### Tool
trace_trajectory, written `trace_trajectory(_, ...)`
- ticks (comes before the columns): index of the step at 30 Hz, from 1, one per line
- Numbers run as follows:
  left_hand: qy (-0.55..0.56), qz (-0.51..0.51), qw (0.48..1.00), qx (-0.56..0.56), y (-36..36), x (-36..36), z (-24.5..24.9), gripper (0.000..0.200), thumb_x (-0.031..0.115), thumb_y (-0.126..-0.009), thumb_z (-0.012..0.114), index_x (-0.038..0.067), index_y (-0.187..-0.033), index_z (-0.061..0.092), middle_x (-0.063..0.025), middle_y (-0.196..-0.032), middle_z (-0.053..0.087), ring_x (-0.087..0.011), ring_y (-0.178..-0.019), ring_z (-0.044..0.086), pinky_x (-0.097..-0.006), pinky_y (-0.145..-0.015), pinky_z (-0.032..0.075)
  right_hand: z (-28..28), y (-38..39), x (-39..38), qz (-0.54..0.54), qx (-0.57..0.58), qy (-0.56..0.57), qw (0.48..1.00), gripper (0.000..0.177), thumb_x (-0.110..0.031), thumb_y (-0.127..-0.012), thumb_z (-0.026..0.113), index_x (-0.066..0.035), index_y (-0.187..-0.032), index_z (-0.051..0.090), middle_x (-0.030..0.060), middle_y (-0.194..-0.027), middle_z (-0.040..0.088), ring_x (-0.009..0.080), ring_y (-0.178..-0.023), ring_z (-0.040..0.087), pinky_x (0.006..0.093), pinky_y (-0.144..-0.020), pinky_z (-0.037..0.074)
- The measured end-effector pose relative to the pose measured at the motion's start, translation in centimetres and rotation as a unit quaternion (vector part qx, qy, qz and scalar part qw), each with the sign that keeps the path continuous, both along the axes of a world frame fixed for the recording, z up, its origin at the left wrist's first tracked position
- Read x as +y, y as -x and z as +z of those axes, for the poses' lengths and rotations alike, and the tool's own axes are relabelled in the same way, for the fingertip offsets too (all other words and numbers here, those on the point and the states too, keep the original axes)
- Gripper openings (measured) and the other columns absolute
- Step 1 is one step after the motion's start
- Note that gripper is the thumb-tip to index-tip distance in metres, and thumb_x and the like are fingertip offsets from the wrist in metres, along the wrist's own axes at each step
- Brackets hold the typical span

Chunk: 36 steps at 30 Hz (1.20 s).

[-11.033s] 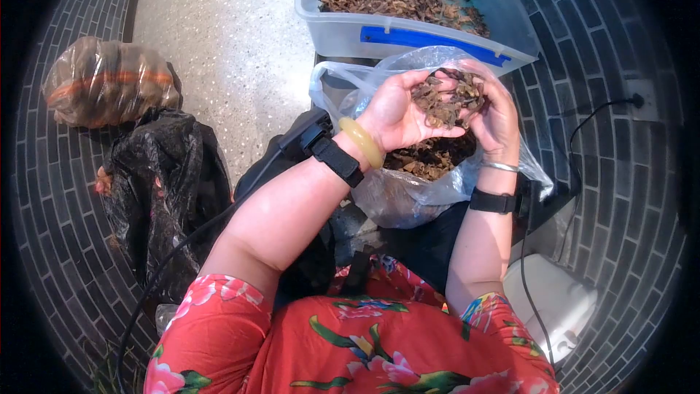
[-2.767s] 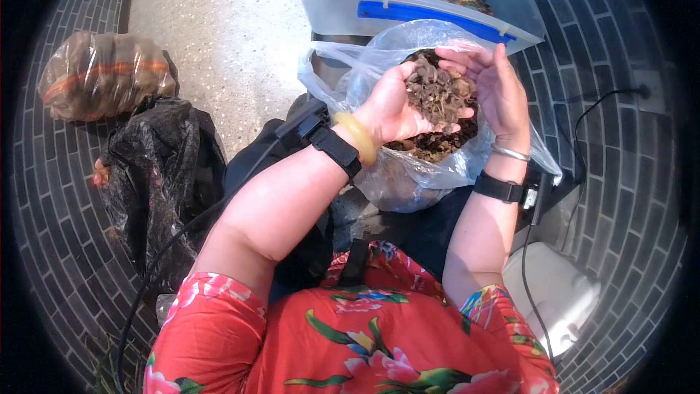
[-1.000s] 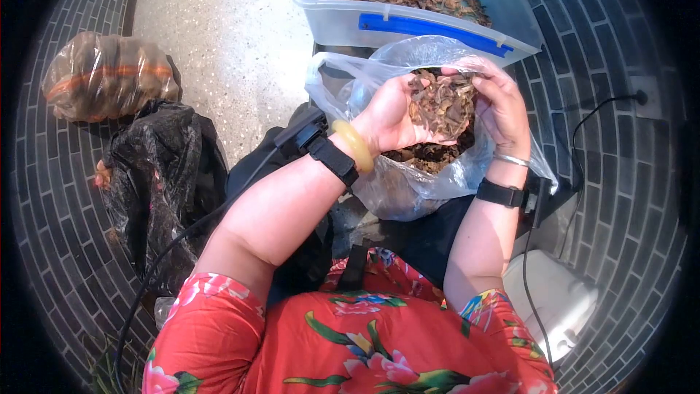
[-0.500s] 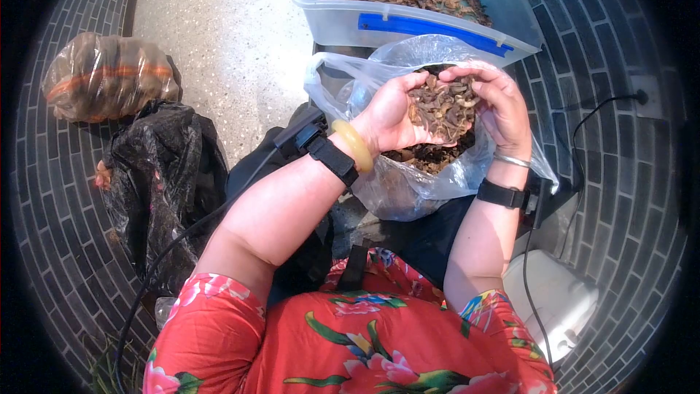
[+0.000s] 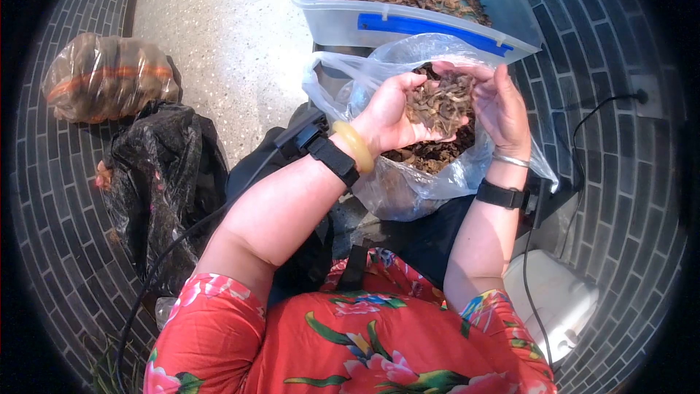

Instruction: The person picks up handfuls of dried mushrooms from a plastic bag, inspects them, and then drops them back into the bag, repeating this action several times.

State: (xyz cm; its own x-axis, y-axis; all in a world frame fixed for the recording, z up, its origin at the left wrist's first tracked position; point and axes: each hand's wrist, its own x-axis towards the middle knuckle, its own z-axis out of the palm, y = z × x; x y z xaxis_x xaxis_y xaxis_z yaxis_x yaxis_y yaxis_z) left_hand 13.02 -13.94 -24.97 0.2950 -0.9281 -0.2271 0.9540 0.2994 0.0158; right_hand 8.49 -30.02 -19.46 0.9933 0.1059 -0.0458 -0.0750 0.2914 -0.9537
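My left hand [image 5: 391, 115], palm up and cupped, bears a heap of dried brown pieces [image 5: 441, 102] over the mouth of a clear plastic bag [image 5: 408, 193]. At the heap's right side is my right hand [image 5: 503, 113], its fingers stretched toward the far edge and its thumb lifted away. More of the same dried pieces [image 5: 430, 157] lie inside the bag, below both hands. The bag's rim is spread wide around my hands and stands between my legs.
Beyond the bag sits a translucent plastic bin [image 5: 335, 18] with a blue handle, holding more dried pieces. To the left lie a filled clear bag [image 5: 109, 76] and a black plastic bag [image 5: 164, 182]. A white stool-like object [image 5: 550, 299] stands at right, near a hanging cable [image 5: 580, 131].
My right hand has loosened from the heap, its thumb now raised and apart from the pieces. The heap has shifted slightly within my left hand.
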Motion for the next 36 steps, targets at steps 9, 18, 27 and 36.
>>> trace_trajectory(9, -0.114, 0.059, 0.992, -0.008, 0.4, 0.0, 0.6, 0.043, 0.031, -0.091, 0.029, 0.002, -0.119, 0.043, -0.0166, -0.114, 0.054, -0.0325, -0.104, 0.054, -0.0530, -0.087, 0.045, -0.1, -0.6, 2.7, 0.064, -0.014, -0.084, 0.994, 0.079, -0.059, -0.090, 0.020, 0.008, -0.123, 0.044, 0.0205, -0.128, 0.045, 0.0273, -0.125, 0.037, 0.0375, -0.106, 0.024)
trace_trajectory(18, -0.046, 0.035, 0.998, -0.020, 0.4, 0.2, 0.9, 0.046, 0.030, -0.089, 0.029, 0.000, -0.120, 0.046, -0.0242, -0.119, 0.049, -0.0437, -0.112, 0.046, -0.0548, -0.090, 0.042, -1.0, 0.0, -1.3, -0.127, 0.010, -0.044, 0.991, 0.068, -0.050, -0.093, 0.027, 0.010, -0.113, 0.051, 0.0217, -0.118, 0.053, 0.0293, -0.116, 0.046, 0.0391, -0.102, 0.029)
trace_trajectory(27, -0.017, 0.027, 0.999, -0.017, 0.4, -0.1, 0.9, 0.050, 0.030, -0.090, 0.023, -0.002, -0.124, 0.042, -0.0268, -0.126, 0.043, -0.0458, -0.116, 0.042, -0.0564, -0.095, 0.036, -0.1, -0.2, -1.4, -0.028, -0.003, -0.154, 0.988, 0.080, -0.059, -0.090, 0.019, 0.010, -0.116, 0.049, 0.0243, -0.121, 0.050, 0.0331, -0.121, 0.041, 0.0414, -0.103, 0.027)
trace_trajectory(36, -0.028, 0.025, 0.999, 0.006, 0.6, -0.1, 1.5, 0.051, 0.029, -0.090, 0.022, -0.004, -0.124, 0.039, -0.0269, -0.126, 0.043, -0.0450, -0.117, 0.041, -0.0562, -0.095, 0.036, 0.4, 0.0, -1.1, -0.005, -0.007, -0.264, 0.965, 0.087, -0.066, -0.085, 0.028, 0.012, -0.120, 0.043, 0.0276, -0.127, 0.043, 0.0395, -0.124, 0.034, 0.0463, -0.097, 0.035)
